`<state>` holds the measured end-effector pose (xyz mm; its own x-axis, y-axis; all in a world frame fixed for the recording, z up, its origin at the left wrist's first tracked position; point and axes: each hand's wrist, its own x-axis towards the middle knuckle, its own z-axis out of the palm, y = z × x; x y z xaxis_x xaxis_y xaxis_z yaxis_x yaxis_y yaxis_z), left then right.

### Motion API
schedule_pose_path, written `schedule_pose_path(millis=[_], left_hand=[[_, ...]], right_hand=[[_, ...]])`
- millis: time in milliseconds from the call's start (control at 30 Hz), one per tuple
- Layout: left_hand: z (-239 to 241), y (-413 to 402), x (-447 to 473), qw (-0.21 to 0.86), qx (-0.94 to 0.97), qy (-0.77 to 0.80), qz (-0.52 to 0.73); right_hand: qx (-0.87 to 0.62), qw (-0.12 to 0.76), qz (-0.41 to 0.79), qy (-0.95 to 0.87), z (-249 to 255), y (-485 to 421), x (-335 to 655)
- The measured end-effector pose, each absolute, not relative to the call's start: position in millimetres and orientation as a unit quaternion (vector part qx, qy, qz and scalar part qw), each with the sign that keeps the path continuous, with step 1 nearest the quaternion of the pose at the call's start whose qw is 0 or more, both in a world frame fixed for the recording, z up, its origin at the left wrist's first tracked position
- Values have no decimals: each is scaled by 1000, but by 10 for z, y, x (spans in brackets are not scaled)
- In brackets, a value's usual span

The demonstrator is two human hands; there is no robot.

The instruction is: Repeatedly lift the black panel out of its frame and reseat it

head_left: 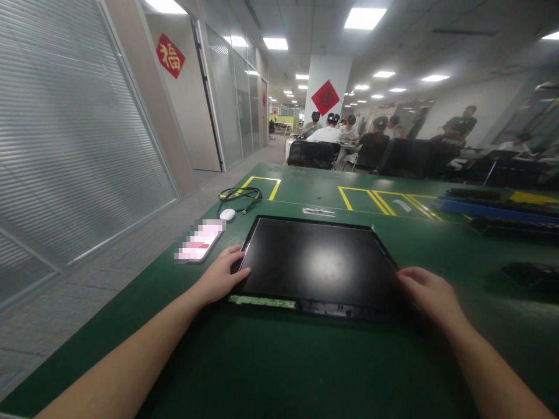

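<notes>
A flat black display panel point(317, 262) lies face up on the green table point(279, 361), with a narrow green circuit strip point(261, 301) along its near edge. My left hand point(220, 276) grips the panel's near left corner, thumb on top and fingers curled at the edge. At the near right corner my right hand point(430, 294) holds the panel's side, its fingers folded against the edge.
A phone point(200, 241), a white mouse point(227, 214) and a coiled black cable point(239, 198) lie left of the panel. Yellow tape boxes point(384, 201) mark the table's far part. Blue and black trays point(498, 209) sit far right. Seated people and chairs point(332, 152) are beyond.
</notes>
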<state>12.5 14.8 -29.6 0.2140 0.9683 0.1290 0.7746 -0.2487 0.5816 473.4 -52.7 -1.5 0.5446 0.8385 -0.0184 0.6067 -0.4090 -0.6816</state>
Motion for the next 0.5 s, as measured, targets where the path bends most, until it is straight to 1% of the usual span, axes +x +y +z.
schedule_pose_path(millis=[233, 367, 500], left_hand=[[-137, 75, 91, 173, 777, 554, 245], [-15, 40, 34, 135, 818, 521, 205], [-13, 42, -28, 144, 839, 496, 174]], right_hand=[[-816, 318, 186, -445, 1, -531, 4718], [-812, 317, 173, -459, 8, -542, 4723], [-811, 315, 170, -462, -15, -537, 4744]])
